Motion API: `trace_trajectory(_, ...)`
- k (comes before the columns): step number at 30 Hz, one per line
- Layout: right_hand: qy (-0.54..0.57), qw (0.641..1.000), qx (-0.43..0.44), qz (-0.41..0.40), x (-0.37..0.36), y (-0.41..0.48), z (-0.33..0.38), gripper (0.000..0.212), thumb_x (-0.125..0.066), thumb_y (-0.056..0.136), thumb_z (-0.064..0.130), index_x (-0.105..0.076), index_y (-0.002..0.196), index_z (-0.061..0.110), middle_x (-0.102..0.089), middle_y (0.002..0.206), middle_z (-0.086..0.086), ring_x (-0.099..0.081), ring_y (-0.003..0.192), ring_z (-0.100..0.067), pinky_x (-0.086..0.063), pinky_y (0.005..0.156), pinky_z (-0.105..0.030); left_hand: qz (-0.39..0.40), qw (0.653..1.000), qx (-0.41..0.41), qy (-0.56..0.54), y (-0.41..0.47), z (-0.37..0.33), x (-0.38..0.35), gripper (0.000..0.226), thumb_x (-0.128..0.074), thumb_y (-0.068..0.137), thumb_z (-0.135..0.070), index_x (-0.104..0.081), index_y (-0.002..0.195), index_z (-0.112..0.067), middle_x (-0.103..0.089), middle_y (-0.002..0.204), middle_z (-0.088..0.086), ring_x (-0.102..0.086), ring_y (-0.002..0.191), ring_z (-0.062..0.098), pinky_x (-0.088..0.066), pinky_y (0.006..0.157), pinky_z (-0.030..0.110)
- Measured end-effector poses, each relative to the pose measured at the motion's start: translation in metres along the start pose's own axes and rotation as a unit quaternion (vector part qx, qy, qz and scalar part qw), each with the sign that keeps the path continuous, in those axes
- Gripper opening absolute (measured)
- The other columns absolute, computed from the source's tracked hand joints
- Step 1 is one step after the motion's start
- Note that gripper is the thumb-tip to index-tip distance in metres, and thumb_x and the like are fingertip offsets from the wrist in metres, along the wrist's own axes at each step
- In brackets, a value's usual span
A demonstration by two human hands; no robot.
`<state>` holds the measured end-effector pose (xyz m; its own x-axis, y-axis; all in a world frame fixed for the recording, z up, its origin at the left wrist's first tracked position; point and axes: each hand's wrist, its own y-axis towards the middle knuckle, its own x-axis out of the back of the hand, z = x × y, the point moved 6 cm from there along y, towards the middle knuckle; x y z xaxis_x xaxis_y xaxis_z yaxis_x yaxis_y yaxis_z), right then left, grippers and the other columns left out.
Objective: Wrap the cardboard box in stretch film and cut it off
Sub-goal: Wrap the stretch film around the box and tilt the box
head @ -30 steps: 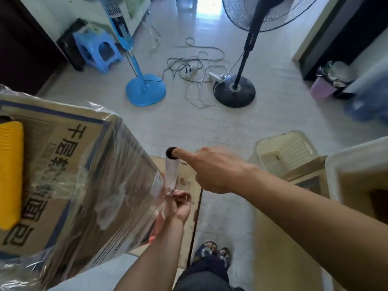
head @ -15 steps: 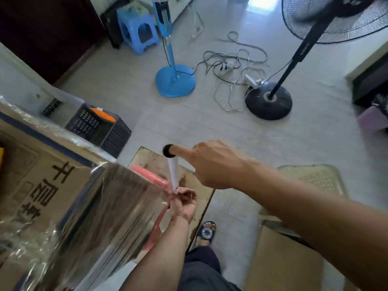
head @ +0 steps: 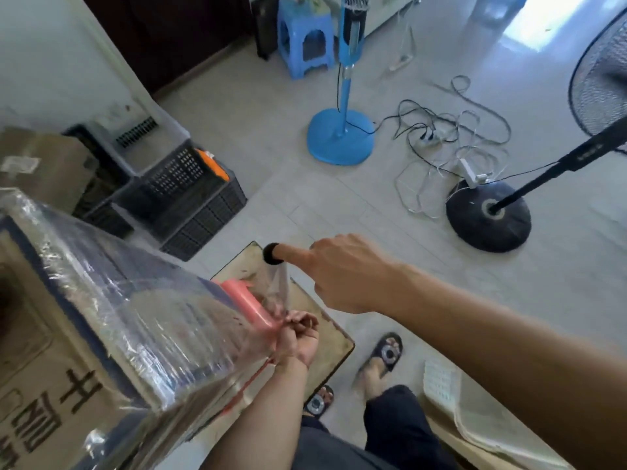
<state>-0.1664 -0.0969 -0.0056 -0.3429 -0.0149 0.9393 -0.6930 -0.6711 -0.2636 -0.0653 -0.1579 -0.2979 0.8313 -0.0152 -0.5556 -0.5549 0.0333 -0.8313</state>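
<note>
The cardboard box (head: 37, 385), printed with dark characters, fills the lower left, with clear stretch film (head: 159, 320) over its top edge and side. The film runs taut to an upright film roll (head: 280, 286) right of the box. My right hand (head: 342, 273) has its index finger stuck into the roll's dark top core. My left hand (head: 298, 337) grips the roll's bottom end, fingers curled shut around it. A pink object (head: 246, 303) shows through the film next to the left hand.
A worn wooden board or low stool (head: 325, 334) lies under the roll. Dark plastic crates (head: 190, 201) sit left. A blue fan stand (head: 341, 135), a black fan base (head: 488, 215), tangled cables (head: 441, 140) and a blue stool (head: 303, 42) occupy the floor. My sandalled feet (head: 381, 356) are below.
The view has swung left and the roll has moved round the box corner, drawing film along its side. The crates came into view; both hands keep their hold on the roll.
</note>
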Motion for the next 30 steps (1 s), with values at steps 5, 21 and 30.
trace_trajectory(5,-0.042,0.995,0.085,0.026,0.013,0.041,-0.012,0.084,-0.041,0.092,0.004,0.003,0.151,0.044,-0.055,0.078,-0.003,-0.05,0.058,-0.02,-0.033,0.047,-0.031,0.018,0.996,-0.069,-0.056,0.019,-0.005,-0.021,0.027,-0.044,0.068,-0.002,-0.052,0.049,-0.019,-0.044,0.045,-0.007,-0.042,0.038,0.005,-0.048,0.05,0.021)
trace_trajectory(21,-0.107,0.917,0.373,0.092,0.038,0.124,-0.029,0.089,-0.046,0.09,0.007,0.006,0.149,0.049,-0.051,0.073,0.0,-0.049,0.057,-0.02,-0.031,0.047,-0.031,0.031,0.917,-0.295,-0.268,0.064,-0.007,-0.076,0.037,-0.076,0.063,-0.021,-0.039,0.066,-0.029,-0.044,0.047,-0.009,-0.039,0.047,0.005,-0.033,0.062,0.022)
trace_trajectory(30,-0.121,0.879,0.453,0.086,0.044,0.178,-0.011,0.085,-0.046,0.092,0.012,0.007,0.144,0.052,-0.053,0.078,-0.001,-0.055,0.064,-0.024,-0.039,0.048,-0.034,0.034,0.884,-0.339,-0.32,0.069,-0.043,-0.105,0.018,-0.046,0.083,-0.014,-0.038,0.07,-0.024,-0.047,0.049,-0.007,-0.041,0.038,0.006,-0.041,0.051,0.021)
